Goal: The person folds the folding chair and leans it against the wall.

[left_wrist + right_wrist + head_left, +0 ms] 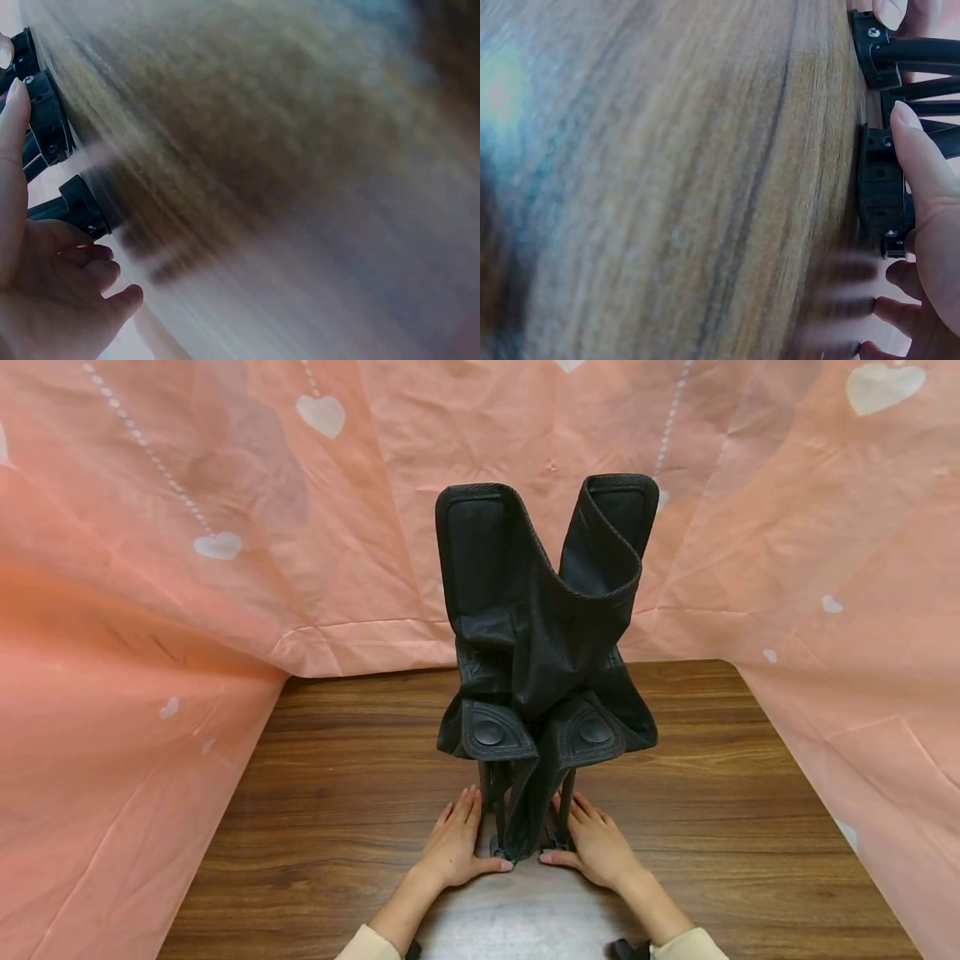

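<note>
A black folding camp chair (555, 635) stands upright and mostly folded, its fabric bunched over thin dark legs (567, 806). My left hand (452, 847) lies beside its feet on the left, fingers straight and thumb reaching inward along the front. On the other side, my right hand (600, 850) mirrors it, with the thumb at a front foot. In the left wrist view, the thumb tip touches a black plastic foot (49, 124). The right wrist view has that thumb against another plastic foot (881, 180). Folds of fabric hide part of the legs.
The chair rests on a brown wood-grain tabletop (337, 810). Pink cloth (360, 527) with white hearts hangs at the back and along both sides. Light glares off the near part of the table.
</note>
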`<control>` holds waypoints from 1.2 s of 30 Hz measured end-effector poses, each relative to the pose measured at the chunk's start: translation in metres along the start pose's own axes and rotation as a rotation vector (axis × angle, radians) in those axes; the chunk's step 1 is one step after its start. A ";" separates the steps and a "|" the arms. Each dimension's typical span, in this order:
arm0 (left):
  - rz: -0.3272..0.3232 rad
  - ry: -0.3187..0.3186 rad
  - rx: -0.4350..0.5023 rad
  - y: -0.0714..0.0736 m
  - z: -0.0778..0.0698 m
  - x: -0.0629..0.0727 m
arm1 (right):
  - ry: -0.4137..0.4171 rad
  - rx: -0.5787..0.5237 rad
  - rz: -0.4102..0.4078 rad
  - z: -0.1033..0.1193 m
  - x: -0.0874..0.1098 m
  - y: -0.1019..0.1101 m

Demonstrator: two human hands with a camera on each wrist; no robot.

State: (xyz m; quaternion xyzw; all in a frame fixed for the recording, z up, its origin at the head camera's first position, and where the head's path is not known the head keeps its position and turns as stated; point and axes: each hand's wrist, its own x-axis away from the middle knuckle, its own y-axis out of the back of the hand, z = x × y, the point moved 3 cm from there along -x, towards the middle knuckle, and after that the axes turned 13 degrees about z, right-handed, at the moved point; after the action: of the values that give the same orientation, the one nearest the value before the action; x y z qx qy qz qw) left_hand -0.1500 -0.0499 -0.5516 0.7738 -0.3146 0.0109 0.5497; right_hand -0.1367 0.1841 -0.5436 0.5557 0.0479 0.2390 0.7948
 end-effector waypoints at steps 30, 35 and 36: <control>-0.068 -0.022 -0.058 0.004 0.001 -0.005 | -0.019 -0.023 -0.030 0.003 -0.013 0.004; -0.107 -0.029 -0.076 0.007 0.002 -0.008 | -0.003 -0.026 -0.054 0.001 -0.019 0.003; -0.106 -0.026 -0.075 0.007 0.002 -0.008 | -0.003 -0.031 -0.057 0.000 -0.020 0.002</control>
State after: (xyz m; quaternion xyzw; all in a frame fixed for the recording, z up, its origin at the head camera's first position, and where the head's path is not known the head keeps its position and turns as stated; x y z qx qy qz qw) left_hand -0.1612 -0.0495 -0.5492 0.7682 -0.2804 -0.0399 0.5741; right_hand -0.1551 0.1757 -0.5456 0.5421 0.0588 0.2164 0.8098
